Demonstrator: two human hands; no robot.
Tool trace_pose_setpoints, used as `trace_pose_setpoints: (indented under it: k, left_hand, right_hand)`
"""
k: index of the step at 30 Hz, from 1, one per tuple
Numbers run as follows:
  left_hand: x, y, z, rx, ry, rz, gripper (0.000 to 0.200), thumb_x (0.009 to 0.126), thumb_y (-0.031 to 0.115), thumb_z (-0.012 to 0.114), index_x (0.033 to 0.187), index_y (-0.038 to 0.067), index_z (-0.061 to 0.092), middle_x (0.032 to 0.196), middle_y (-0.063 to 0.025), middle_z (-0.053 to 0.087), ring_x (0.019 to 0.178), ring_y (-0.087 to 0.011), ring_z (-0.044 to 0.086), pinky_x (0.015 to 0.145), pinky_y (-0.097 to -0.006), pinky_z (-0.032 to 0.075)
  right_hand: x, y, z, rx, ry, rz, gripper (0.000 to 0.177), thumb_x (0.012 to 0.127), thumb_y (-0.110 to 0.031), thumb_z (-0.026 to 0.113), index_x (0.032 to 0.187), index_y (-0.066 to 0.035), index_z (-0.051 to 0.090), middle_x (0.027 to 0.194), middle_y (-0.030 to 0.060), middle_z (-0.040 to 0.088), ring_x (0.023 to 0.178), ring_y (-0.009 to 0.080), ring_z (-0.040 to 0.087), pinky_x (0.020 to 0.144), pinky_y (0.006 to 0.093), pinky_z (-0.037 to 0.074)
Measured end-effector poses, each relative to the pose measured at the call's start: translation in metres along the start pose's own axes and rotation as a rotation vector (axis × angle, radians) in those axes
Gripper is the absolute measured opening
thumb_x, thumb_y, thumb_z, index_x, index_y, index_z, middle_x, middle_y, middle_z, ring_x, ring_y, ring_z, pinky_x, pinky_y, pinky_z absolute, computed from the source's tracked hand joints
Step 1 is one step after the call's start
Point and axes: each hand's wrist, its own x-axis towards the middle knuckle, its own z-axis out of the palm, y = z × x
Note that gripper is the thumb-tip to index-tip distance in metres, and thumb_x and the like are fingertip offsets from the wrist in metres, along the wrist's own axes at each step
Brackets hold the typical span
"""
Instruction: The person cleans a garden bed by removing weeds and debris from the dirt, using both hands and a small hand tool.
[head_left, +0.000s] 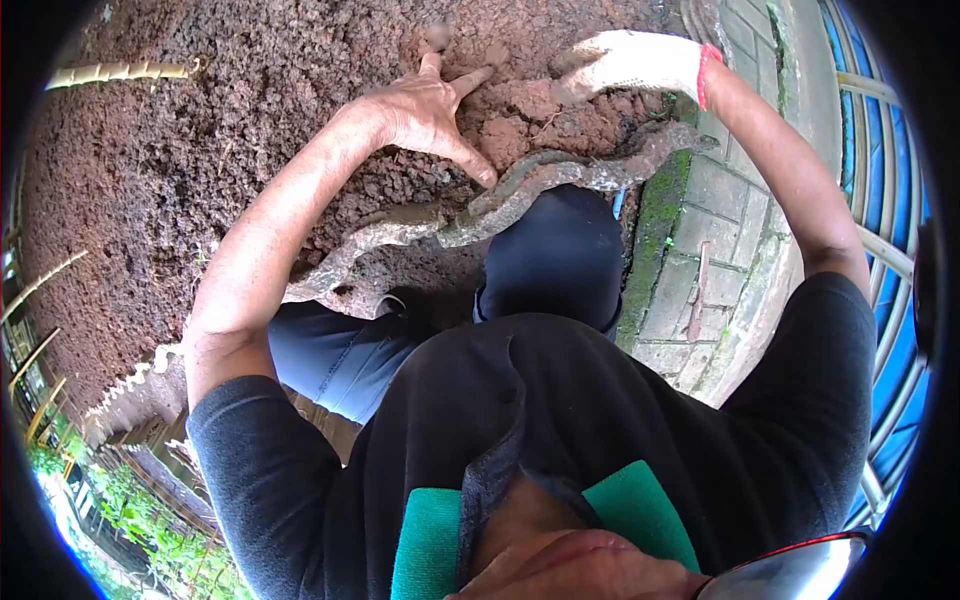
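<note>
My left hand (430, 110) is bare and rests palm down on the brown soil (270, 90), fingers spread. Its muddy fingertips press into the loose earth, and the thumb points toward a wavy, rough grey-brown edging (540, 182). Across from it, my right hand (640, 70) wears a white knit glove with a red cuff. The gloved fingers are soiled brown and curve apart against a patch of reddish clods (515, 125) between the two hands. Their tips are partly lost in the dirt.
My knee (555, 250) is close behind the edging. To the right runs a paved strip (715, 210) with a mossy border (655, 240) and a narrow brown piece (698, 290) on it. Metal bars over blue sheeting (885, 190) stand beyond. A ringed pale stalk (120, 73) lies at upper left.
</note>
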Motion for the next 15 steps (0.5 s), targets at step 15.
trace_pose_setpoints:
  k: [15]
  left_hand:
    - [0.014,-0.021,0.008,-0.581,0.043,0.065,0.134,0.057,0.015,0.087,0.158,0.019,-0.001,0.153,-0.0341,0.021,0.132,-0.037,0.046,0.114,-0.041,0.038]
  right_hand:
    - [0.047,-0.029,0.054,0.768,0.038,-0.278,0.058,0.087,-0.025,0.066,0.137,0.001,0.052,0.138,0.0102,0.053,0.117,0.0183,0.057,0.095,0.0366,0.05]
